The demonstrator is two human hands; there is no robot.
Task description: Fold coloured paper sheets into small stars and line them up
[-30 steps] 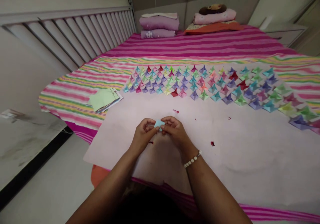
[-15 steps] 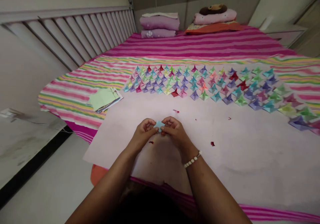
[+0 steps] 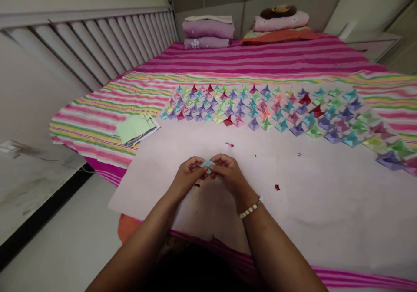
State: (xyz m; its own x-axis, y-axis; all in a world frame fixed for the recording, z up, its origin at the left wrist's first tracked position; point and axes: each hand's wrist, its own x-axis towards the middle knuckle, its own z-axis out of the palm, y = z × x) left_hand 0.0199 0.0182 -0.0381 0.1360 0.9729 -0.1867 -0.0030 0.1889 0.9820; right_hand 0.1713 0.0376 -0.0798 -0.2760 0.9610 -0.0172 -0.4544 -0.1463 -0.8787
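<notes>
With both hands I am pinching one small blue paper (image 3: 207, 165). My left hand (image 3: 188, 173) is gripping it at its left side and my right hand (image 3: 227, 172) is gripping it at its right side; both thumbs are lying on the near part of the paper, and the other fingers are curling behind it and beside it. The fingertips of the two hands are almost meeting. The paper is showing a flat face with a corner pointing away from me. It is being held above the near part of a pale sheet (image 3: 325, 196), left of the sheet's middle; whether it is touching the sheet, I cannot tell. On my right wrist I am wearing a beaded bracelet (image 3: 250, 208).

Beyond my hands, many folded papers (image 3: 253, 124) in blue, purple, green, pink, red and yellow are standing in close rows along the far part of the sheet. A pile of papers (image 3: 133, 129), with light green on top, is lying at the left edge of the sheet, partly on the striped cloth (image 3: 84, 123). Some small dark red scraps (image 3: 277, 188) are lying around my hands, well apart from each other. One of them is resting just beside my left hand, on its near side.
</notes>
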